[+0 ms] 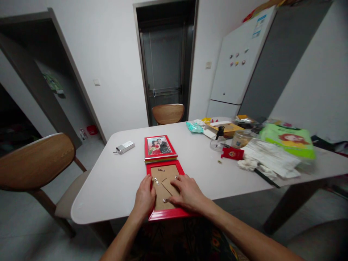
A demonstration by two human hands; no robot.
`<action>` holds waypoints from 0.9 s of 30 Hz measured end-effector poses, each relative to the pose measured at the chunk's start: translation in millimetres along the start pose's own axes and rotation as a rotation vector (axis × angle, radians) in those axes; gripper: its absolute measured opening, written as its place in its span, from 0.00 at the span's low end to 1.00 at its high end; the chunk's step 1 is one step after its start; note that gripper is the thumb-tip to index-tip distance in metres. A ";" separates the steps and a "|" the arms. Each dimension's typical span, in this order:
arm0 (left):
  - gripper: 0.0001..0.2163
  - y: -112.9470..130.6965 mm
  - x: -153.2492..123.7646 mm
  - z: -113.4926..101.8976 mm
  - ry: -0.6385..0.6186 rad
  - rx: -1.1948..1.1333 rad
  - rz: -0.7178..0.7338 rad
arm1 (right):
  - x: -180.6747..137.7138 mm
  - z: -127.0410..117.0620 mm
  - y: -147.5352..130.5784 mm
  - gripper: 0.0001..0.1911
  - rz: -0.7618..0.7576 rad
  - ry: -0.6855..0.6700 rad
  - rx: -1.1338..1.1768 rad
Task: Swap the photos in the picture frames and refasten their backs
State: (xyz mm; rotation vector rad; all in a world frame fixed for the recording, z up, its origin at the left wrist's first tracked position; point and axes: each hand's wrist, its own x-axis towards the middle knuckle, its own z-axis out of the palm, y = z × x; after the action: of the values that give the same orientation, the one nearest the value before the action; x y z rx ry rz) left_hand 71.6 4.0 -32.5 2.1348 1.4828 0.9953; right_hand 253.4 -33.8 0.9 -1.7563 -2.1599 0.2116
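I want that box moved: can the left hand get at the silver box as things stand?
Probably yes: nothing seems to stand between the left hand and the silver box, though the hand must leave the near frame.

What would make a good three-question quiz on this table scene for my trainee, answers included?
1. Multiple choice: what colour is the frame touched by the left hand and right hand? A green, B red, C blue.
2. True or false: the silvery box-shaped object lies to the left of the framed photo.
3. Fill the gap: between the hands, the frame's brown ____ faces up.

Key: 1. B, red. 2. True. 3. Backing.
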 end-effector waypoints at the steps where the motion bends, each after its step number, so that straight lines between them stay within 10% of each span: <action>1: 0.17 -0.3 -0.1 0.3 0.002 -0.017 -0.006 | -0.4 1.5 -1.1 0.22 -0.002 -0.004 -0.003; 18: 0.15 4.9 5.5 -37.2 0.030 -0.601 -0.393 | 13.9 -19.3 -26.6 0.17 -0.127 0.173 0.379; 27: 0.09 -53.9 -14.0 -104.8 0.063 -0.535 -0.657 | 13.3 3.3 38.2 0.19 0.257 0.090 0.070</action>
State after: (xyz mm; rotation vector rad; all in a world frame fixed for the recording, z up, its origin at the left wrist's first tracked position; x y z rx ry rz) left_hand -42.4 1.6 0.5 1.1437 1.5607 1.0438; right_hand 285.0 -12.1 -12.4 -1.9601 -1.8400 0.2627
